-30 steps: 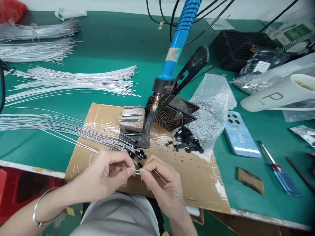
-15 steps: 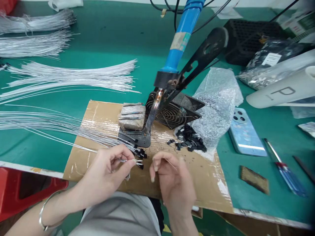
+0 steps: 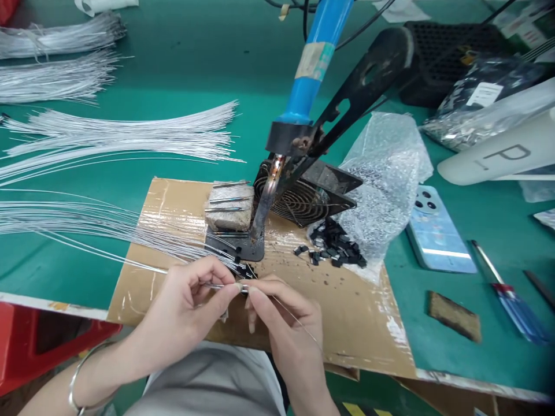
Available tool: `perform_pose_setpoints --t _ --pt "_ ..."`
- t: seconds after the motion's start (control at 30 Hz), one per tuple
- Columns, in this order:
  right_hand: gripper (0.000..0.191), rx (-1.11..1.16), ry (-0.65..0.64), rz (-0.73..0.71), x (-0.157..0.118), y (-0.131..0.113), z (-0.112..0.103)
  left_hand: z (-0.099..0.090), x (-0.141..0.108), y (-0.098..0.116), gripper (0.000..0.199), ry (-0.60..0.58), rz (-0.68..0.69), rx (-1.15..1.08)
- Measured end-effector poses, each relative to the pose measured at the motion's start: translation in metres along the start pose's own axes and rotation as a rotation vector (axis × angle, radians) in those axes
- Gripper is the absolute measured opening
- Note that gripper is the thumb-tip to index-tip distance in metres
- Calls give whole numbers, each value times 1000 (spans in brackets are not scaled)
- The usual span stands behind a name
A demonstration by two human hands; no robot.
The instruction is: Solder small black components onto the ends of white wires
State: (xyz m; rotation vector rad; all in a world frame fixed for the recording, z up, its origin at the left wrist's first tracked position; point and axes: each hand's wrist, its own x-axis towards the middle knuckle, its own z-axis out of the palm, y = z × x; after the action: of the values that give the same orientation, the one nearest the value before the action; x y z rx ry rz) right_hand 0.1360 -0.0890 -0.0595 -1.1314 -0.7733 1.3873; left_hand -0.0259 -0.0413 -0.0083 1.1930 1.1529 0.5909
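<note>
My left hand is closed in a pinch on white wires that run off to the left. Their tips reach just past the thumb. Against them, my right hand has thumb and forefinger pressed together, meeting the left fingertips. A fine bare wire trails from the right fingers across the palm side toward the wrist. The fingers hide exactly what is pinched at the wire tips. Just behind the hands lie more white wires with small black pieces at their ends.
A blue-handled soldering iron hangs above on a black bracket. Below it sit a tip-laden block and a fan. Black pieces spill from a clear bag. A phone and screwdriver lie right.
My right hand has moved left and up from beside the wire tips, and its fingers have closed at them. My left hand has stayed nearly in place. The view has shifted slightly.
</note>
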Motion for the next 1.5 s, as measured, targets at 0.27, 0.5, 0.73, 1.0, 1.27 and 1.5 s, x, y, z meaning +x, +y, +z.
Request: perform_pose_setpoints --t 0.27,0.5,0.73,1.0,1.27,1.5 --pt "11 94 39 85 -1 3 2 2 -2 -8 22 30 37 83" --pt "20 100 37 142 0 -3 1 3 -4 -12 24 53 43 161" --pt "26 185 -28 262 6 -7 -5 0 -1 -6 24 -20 13 93" --pt "24 247 -7 302 5 -10 -1 5 -2 -11 23 82 44 138" --pt "22 290 13 286 7 -6 2 9 -3 -18 24 131 98 185" --pt "23 322 69 301 6 -7 7 15 -3 -26 24 213 164 212"
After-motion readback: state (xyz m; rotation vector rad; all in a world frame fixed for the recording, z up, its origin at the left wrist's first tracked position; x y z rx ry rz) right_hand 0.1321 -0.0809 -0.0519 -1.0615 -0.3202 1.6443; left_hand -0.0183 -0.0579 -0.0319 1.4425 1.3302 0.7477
